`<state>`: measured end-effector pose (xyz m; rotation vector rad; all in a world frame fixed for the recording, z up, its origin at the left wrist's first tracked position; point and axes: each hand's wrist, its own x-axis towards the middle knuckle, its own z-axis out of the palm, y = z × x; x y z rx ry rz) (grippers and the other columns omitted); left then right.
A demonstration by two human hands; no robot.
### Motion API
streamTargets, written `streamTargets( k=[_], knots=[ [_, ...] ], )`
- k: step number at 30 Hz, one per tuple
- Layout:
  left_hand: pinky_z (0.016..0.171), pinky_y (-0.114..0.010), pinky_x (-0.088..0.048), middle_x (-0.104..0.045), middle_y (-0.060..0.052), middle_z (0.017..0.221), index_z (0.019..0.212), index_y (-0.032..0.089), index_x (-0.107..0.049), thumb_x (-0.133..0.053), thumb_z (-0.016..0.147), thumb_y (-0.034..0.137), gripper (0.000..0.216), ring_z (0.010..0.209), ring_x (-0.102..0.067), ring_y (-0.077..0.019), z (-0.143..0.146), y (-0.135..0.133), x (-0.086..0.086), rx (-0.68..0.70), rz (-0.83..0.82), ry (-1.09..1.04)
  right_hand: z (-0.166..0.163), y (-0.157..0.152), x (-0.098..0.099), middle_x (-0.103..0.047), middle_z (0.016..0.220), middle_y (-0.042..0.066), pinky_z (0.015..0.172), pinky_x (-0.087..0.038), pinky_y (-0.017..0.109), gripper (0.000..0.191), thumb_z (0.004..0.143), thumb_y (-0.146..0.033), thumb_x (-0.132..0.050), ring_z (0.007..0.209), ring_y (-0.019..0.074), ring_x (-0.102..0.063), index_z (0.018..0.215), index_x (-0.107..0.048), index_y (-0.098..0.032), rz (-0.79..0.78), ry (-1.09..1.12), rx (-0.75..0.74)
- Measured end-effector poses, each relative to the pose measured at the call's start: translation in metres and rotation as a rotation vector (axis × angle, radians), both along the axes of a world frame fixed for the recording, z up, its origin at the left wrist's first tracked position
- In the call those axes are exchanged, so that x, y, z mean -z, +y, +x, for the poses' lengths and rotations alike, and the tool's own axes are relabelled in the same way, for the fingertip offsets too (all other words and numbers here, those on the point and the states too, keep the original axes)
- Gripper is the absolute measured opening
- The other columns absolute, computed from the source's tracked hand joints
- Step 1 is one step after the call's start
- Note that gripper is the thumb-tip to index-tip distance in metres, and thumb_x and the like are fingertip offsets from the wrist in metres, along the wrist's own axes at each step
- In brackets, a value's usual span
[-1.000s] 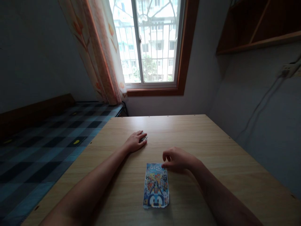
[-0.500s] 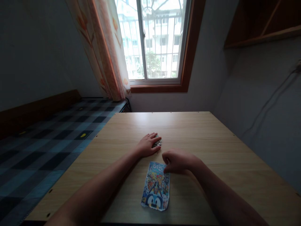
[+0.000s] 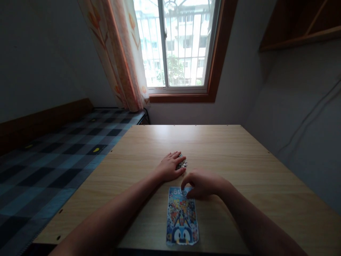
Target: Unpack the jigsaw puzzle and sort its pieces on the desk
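Observation:
My left hand point(image 3: 171, 166) lies with its fingers spread over a small pile of jigsaw puzzle pieces point(image 3: 183, 163), covering the pile's left side. Nearer to me, a colourful picture sheet point(image 3: 181, 218) rests on the table, with cartoon dogs, pale lettering along its top and an uneven bottom edge. Over its upper right corner hovers or rests my right hand point(image 3: 200, 183); I cannot tell whether it touches. A gap shows between its bent index finger and thumb, with nothing visible between them. The other fingers curl out of sight.
The wooden table point(image 3: 239, 153) stretches toward a wall with a barred window point(image 3: 183, 53). A bed with a checked cover point(image 3: 87, 145) adjoins its left side. A patterned curtain point(image 3: 117, 53) hangs beside the window, and a wooden shelf point(image 3: 301, 44) juts out at upper right.
My right index finger and thumb have parted at the sheet's top. The sheet sits straighter and slightly further right in view. My left hand stays on the pieces; the view has shifted slightly.

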<state>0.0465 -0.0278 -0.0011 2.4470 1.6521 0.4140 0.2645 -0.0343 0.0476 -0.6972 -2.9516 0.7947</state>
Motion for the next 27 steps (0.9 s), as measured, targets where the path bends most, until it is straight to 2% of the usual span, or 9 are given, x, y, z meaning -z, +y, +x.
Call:
streamTargets(
  k=[11,15,18,22,25,27],
  knots=[
    [0.121,-0.049,-0.021,-0.036,-0.005,0.158,0.142,0.032,-0.052,-0.055,0.087,0.055,0.059,0.146,-0.031,-0.0286,0.009,-0.017,-0.003,-0.004,-0.002,-0.007,0.001,-0.001,0.000,-0.060,0.065,-0.003,0.058,-0.033,0.022,0.026,0.074,-0.027,-0.075,0.060,0.0111,-0.051,0.101,-0.078,-0.026,-0.070,0.076,-0.026],
    [0.121,-0.049,-0.022,-0.037,-0.004,0.157,0.141,0.034,-0.053,-0.056,0.087,0.056,0.059,0.146,-0.031,-0.0286,0.012,-0.022,0.002,-0.015,0.002,-0.027,0.010,0.008,-0.004,-0.056,0.062,-0.004,0.056,-0.032,0.022,0.015,0.075,-0.033,-0.078,0.057,0.0093,-0.048,0.082,-0.075,-0.019,-0.078,0.098,0.043],
    [0.121,-0.051,-0.021,-0.036,-0.004,0.158,0.142,0.035,-0.051,-0.054,0.088,0.057,0.059,0.146,-0.031,-0.0291,0.012,-0.022,0.004,-0.010,-0.011,-0.061,0.016,0.013,-0.004,-0.055,0.059,-0.005,0.053,-0.027,0.023,0.026,0.072,-0.040,-0.080,0.055,0.0087,-0.044,0.070,-0.068,-0.017,-0.066,0.030,0.108],
    [0.120,-0.048,-0.028,-0.037,-0.006,0.157,0.145,0.030,-0.048,-0.045,0.094,0.056,0.057,0.144,-0.035,-0.0275,0.005,-0.015,0.002,-0.042,-0.009,-0.272,0.019,0.012,-0.002,-0.056,0.059,-0.005,0.050,-0.023,0.024,0.031,0.069,-0.044,-0.081,0.053,0.0085,-0.042,0.067,-0.063,-0.018,-0.059,-0.087,0.157],
    [0.118,-0.044,-0.032,-0.045,-0.010,0.152,0.139,0.021,-0.054,-0.034,0.098,0.050,0.054,0.141,-0.039,-0.0255,-0.005,-0.005,0.002,-0.131,0.047,-0.460,0.017,0.010,-0.001,-0.056,0.059,-0.005,0.049,-0.022,0.025,0.028,0.069,-0.041,-0.080,0.053,0.0084,-0.042,0.067,-0.063,-0.019,-0.059,-0.131,0.171],
    [0.118,-0.045,-0.033,-0.050,-0.011,0.147,0.134,0.019,-0.058,-0.030,0.099,0.047,0.053,0.139,-0.042,-0.0254,-0.014,0.003,0.004,-0.210,0.087,-0.513,0.016,0.010,-0.002,-0.055,0.060,-0.005,0.049,-0.022,0.024,0.028,0.069,-0.041,-0.079,0.053,0.0082,-0.042,0.066,-0.062,-0.019,-0.063,-0.132,0.170]
  ],
)
